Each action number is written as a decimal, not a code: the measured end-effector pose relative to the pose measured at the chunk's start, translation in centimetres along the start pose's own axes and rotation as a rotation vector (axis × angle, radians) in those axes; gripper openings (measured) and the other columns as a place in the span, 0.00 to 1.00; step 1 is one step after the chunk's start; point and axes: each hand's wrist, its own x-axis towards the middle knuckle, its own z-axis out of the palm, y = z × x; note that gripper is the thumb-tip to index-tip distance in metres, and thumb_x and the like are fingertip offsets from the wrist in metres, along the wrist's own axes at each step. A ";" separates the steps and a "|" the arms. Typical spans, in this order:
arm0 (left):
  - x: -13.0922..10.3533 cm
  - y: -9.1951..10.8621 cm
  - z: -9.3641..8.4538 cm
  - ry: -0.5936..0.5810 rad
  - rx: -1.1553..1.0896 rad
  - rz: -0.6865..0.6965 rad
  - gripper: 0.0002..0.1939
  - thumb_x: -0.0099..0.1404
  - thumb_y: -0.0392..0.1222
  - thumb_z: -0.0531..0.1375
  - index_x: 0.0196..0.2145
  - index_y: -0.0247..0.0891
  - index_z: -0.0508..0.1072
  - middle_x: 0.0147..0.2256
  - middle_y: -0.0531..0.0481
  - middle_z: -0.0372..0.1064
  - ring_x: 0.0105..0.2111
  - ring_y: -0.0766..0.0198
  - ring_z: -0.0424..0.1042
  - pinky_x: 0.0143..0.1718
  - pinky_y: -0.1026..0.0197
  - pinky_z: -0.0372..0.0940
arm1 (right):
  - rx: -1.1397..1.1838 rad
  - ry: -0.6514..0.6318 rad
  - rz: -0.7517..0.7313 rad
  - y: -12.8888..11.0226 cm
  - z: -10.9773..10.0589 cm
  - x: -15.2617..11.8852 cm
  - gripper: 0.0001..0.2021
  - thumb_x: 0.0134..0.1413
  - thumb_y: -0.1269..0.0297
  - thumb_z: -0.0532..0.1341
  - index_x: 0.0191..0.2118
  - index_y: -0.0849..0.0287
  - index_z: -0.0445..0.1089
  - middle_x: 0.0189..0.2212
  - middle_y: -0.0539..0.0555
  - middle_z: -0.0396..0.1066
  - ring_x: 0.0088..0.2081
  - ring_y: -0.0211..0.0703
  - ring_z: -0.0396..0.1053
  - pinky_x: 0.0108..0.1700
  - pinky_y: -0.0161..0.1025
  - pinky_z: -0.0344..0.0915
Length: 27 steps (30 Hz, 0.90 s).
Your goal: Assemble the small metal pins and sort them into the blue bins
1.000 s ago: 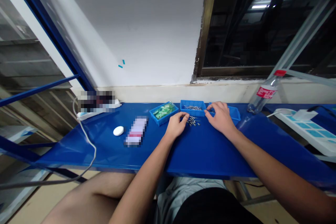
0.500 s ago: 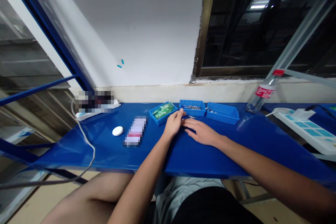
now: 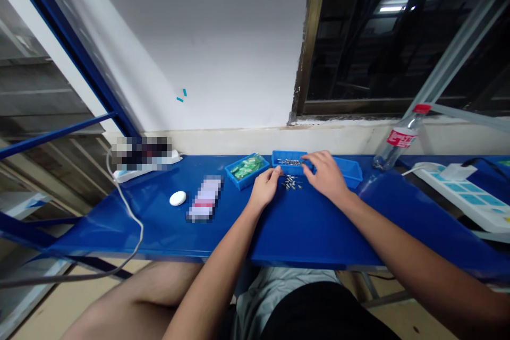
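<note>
My left hand rests on the blue table beside the green-filled bin, thumb pressed against curled fingers. Whatever it may hold is hidden. A small pile of metal pieces, like screws or rivets, lies just right of it. Over the right end of the middle blue bin hovers my right hand, thumb and index finger apart, with nothing visible between them. Thin metal pieces lie inside that bin. Behind my right hand, the right blue bin is partly covered.
Green packets fill the left blue bin. A blurred-out flat object and a white round case lie left. A plastic bottle and power strip stand right; a cable crosses the left edge.
My right hand has risen from beside my left hand and moved right and away to the middle bin, uncovering the metal pile. My left hand has hardly moved.
</note>
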 end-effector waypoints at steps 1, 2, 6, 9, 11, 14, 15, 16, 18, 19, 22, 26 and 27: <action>0.0 0.0 0.0 0.000 -0.001 -0.003 0.26 0.74 0.62 0.53 0.43 0.40 0.82 0.46 0.47 0.82 0.50 0.52 0.78 0.55 0.56 0.68 | -0.059 0.012 0.026 1.0 -0.3 0.0 0.16 0.64 0.63 0.59 0.54 0.57 0.78 0.48 0.63 0.79 0.54 0.64 0.68 0.59 0.61 0.65; 0.0 -0.1 0.0 -0.001 0.002 -0.005 0.26 0.74 0.62 0.53 0.43 0.40 0.82 0.46 0.46 0.82 0.50 0.52 0.78 0.55 0.55 0.68 | -0.100 0.001 0.039 2.0 -0.6 0.0 0.17 0.63 0.64 0.60 0.54 0.58 0.78 0.49 0.63 0.79 0.54 0.64 0.68 0.59 0.61 0.65; 0.0 -0.1 0.0 -0.007 0.019 -0.010 0.26 0.75 0.62 0.53 0.43 0.40 0.82 0.46 0.46 0.82 0.50 0.52 0.78 0.56 0.55 0.68 | -0.164 -0.063 0.054 4.1 -0.4 -0.5 0.18 0.62 0.64 0.60 0.54 0.59 0.78 0.47 0.61 0.80 0.52 0.63 0.69 0.57 0.58 0.67; 0.0 -0.2 -0.1 -0.013 0.014 -0.009 0.26 0.75 0.62 0.53 0.43 0.39 0.82 0.47 0.46 0.82 0.49 0.52 0.78 0.56 0.55 0.68 | -0.165 -0.071 0.064 4.1 0.0 -0.6 0.16 0.60 0.66 0.59 0.50 0.59 0.79 0.46 0.61 0.81 0.50 0.61 0.71 0.56 0.55 0.68; 0.0 -0.2 -0.1 -0.017 0.014 -0.008 0.26 0.75 0.62 0.53 0.43 0.39 0.82 0.47 0.46 0.82 0.49 0.52 0.78 0.56 0.55 0.68 | -0.158 -0.071 0.082 3.8 0.2 -0.6 0.14 0.59 0.67 0.59 0.47 0.58 0.79 0.44 0.60 0.81 0.48 0.59 0.73 0.54 0.53 0.68; 0.0 -0.1 -0.1 -0.024 0.017 -0.009 0.27 0.74 0.62 0.53 0.43 0.39 0.82 0.47 0.45 0.82 0.50 0.51 0.78 0.57 0.54 0.68 | -0.124 -0.060 0.115 3.4 0.1 -0.6 0.11 0.59 0.68 0.59 0.43 0.56 0.78 0.40 0.58 0.81 0.45 0.56 0.75 0.51 0.50 0.69; 0.0 -0.1 -0.1 -0.028 0.019 -0.010 0.27 0.74 0.63 0.53 0.43 0.39 0.82 0.47 0.45 0.82 0.50 0.50 0.78 0.57 0.54 0.67 | -0.106 -0.051 0.126 3.4 0.0 -0.6 0.10 0.58 0.68 0.60 0.42 0.56 0.78 0.39 0.57 0.80 0.44 0.54 0.75 0.50 0.49 0.69; -0.1 0.0 -0.1 -0.033 0.021 -0.013 0.28 0.74 0.63 0.52 0.44 0.38 0.82 0.47 0.45 0.81 0.50 0.50 0.77 0.57 0.54 0.67 | -0.089 -0.038 0.139 3.4 -0.2 -0.6 0.09 0.59 0.67 0.60 0.42 0.56 0.77 0.39 0.56 0.80 0.42 0.53 0.76 0.49 0.48 0.70; -0.1 0.2 -0.1 -0.042 0.018 -0.026 0.28 0.74 0.63 0.52 0.44 0.38 0.82 0.48 0.44 0.81 0.52 0.50 0.77 0.58 0.54 0.67 | -0.075 -0.001 0.170 3.6 -0.5 -0.6 0.08 0.59 0.66 0.60 0.41 0.56 0.76 0.38 0.56 0.80 0.40 0.51 0.76 0.48 0.47 0.70; -0.2 0.2 -0.1 -0.047 0.012 -0.033 0.29 0.74 0.64 0.52 0.45 0.38 0.82 0.49 0.44 0.81 0.52 0.50 0.77 0.59 0.54 0.66 | -0.087 0.018 0.185 3.8 -0.7 -0.6 0.08 0.59 0.66 0.60 0.41 0.56 0.76 0.39 0.56 0.79 0.40 0.51 0.76 0.49 0.47 0.70; -0.2 0.1 0.0 -0.049 -0.039 -0.059 0.29 0.73 0.66 0.53 0.47 0.38 0.81 0.50 0.44 0.80 0.54 0.50 0.76 0.60 0.53 0.66 | -0.169 0.046 0.199 4.2 -1.1 -0.6 0.07 0.60 0.65 0.60 0.39 0.56 0.76 0.39 0.58 0.79 0.44 0.55 0.74 0.51 0.50 0.69; 0.1 0.1 0.1 -0.032 -0.188 -0.094 0.30 0.72 0.67 0.53 0.47 0.38 0.81 0.53 0.42 0.79 0.58 0.50 0.74 0.62 0.51 0.65 | -0.179 0.073 0.108 3.4 -1.2 -0.6 0.07 0.63 0.63 0.61 0.41 0.56 0.76 0.40 0.60 0.79 0.48 0.60 0.71 0.55 0.55 0.67; 0.2 0.2 0.1 -0.020 -0.230 -0.106 0.30 0.73 0.66 0.53 0.47 0.37 0.81 0.53 0.41 0.79 0.58 0.50 0.74 0.62 0.51 0.66 | -0.148 0.074 0.063 2.8 -1.1 -0.6 0.07 0.63 0.63 0.61 0.42 0.56 0.77 0.41 0.60 0.79 0.49 0.60 0.71 0.55 0.55 0.67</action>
